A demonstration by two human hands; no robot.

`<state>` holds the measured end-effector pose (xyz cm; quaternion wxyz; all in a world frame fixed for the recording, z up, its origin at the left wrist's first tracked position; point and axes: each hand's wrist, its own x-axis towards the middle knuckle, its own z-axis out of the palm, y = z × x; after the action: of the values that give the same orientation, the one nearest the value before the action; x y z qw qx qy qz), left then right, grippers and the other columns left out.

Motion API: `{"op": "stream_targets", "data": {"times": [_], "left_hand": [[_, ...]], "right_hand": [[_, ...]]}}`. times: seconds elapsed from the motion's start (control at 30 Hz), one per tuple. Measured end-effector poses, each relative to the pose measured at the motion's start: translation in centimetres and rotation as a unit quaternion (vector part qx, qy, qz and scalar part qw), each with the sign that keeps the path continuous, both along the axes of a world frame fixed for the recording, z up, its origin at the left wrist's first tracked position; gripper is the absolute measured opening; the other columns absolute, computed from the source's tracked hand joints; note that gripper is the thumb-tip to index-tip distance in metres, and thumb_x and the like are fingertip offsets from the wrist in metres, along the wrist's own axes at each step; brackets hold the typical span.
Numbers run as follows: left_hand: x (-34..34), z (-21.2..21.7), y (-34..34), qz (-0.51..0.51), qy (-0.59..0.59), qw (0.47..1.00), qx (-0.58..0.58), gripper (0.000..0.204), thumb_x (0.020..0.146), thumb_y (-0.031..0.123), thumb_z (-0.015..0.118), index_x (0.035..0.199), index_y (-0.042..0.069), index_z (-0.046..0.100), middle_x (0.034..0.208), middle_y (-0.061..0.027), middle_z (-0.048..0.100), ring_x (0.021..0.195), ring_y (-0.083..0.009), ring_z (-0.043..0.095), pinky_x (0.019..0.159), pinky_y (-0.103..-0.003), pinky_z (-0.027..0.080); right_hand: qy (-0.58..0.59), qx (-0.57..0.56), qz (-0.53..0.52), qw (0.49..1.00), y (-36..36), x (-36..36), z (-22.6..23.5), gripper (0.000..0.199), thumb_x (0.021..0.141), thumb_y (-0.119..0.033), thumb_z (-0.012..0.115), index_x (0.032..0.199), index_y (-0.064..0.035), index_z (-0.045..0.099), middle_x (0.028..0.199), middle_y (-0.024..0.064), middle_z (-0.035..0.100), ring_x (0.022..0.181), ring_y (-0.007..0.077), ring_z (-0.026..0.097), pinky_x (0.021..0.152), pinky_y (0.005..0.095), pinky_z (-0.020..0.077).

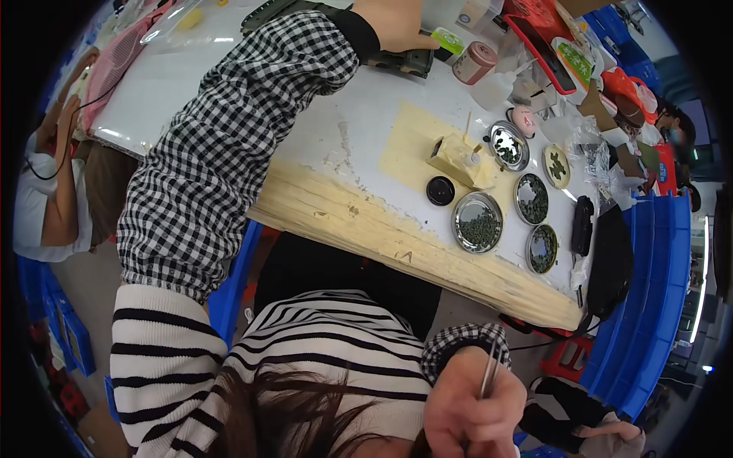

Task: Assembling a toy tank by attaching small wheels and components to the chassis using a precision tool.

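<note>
At the far edge of the view, my left hand (391,24) reaches across the table. Its thumb lies along a dark green and brown model piece (408,62), and the fingers seem to wrap round it, though the upper edge cuts them off. Close to my body at the lower right, my right hand (473,401) is closed on metal tweezers (491,368), tips pointing up. Round metal dishes (478,223) with small dark green parts stand on the table's right half. Beside them are a small round black lid (440,191) and a block covered in yellow tape (464,162).
A white table (328,137) has a worn wooden front edge. At the back right stand a pink jar (475,62), a white squeeze bottle (492,90) and a red-edged phone or tray (538,53). A black case (583,225) lies at the right. Other people sit nearby at left and right.
</note>
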<state>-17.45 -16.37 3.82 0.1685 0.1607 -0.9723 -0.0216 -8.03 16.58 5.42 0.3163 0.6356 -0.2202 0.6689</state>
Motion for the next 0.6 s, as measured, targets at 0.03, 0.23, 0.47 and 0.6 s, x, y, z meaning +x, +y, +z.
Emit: {"op": "stream_targets", "data": {"times": [0.03,0.23,0.47,0.6], "left_hand": [[-0.5,-0.6,-0.4,0.017,0.010,1.000,-0.014,0.054,0.079,0.046,0.069,0.093,-0.005,0.064,0.087,-0.0237,0.067,0.082,-0.0368,0.067,0.074,-0.045,0.054],[-0.7,0.3,-1.3,0.046,-0.018,0.998,0.049,0.053,0.075,0.036,0.070,0.105,-0.007,0.059,0.100,-0.0269,0.065,0.095,-0.0368,0.064,0.082,-0.043,0.052],[9.0,3.1,0.2,-0.037,0.106,0.782,0.613,0.058,0.082,0.037,0.072,0.121,-0.002,0.056,0.104,-0.0194,0.064,0.089,-0.0302,0.062,0.076,-0.038,0.051],[15.3,0.5,6.3,-0.024,0.177,0.666,0.724,0.060,0.092,0.033,0.060,0.138,-0.001,0.042,0.097,-0.0063,0.063,0.071,-0.0076,0.054,0.055,-0.020,0.044]], "right_hand": [[-0.001,-0.072,0.021,0.997,-0.9,0.0,1.0,0.013,0.097,-0.022,0.048,0.102,-0.0153,0.059,0.095,-0.0093,0.055,0.050,0.0101,0.040,0.047,0.0223,0.0428],[0.000,-0.007,-0.027,1.000,0.1,1.0,-0.7,0.025,0.092,-0.028,0.060,0.111,-0.0126,0.054,0.104,-0.0082,0.052,0.058,0.0112,0.046,0.050,0.0247,0.0454],[-0.089,0.267,-0.058,0.958,3.7,-3.6,-1.5,0.016,0.081,-0.010,0.056,0.088,-0.0056,0.070,0.083,0.0063,0.061,0.056,0.0158,0.050,0.058,0.0294,0.0539],[-0.226,0.299,-0.175,0.911,5.1,-7.4,-3.3,0.044,0.096,-0.030,0.039,0.081,0.0026,0.065,0.065,0.0115,0.057,0.052,0.0212,0.050,0.061,0.0384,0.0510]]}}
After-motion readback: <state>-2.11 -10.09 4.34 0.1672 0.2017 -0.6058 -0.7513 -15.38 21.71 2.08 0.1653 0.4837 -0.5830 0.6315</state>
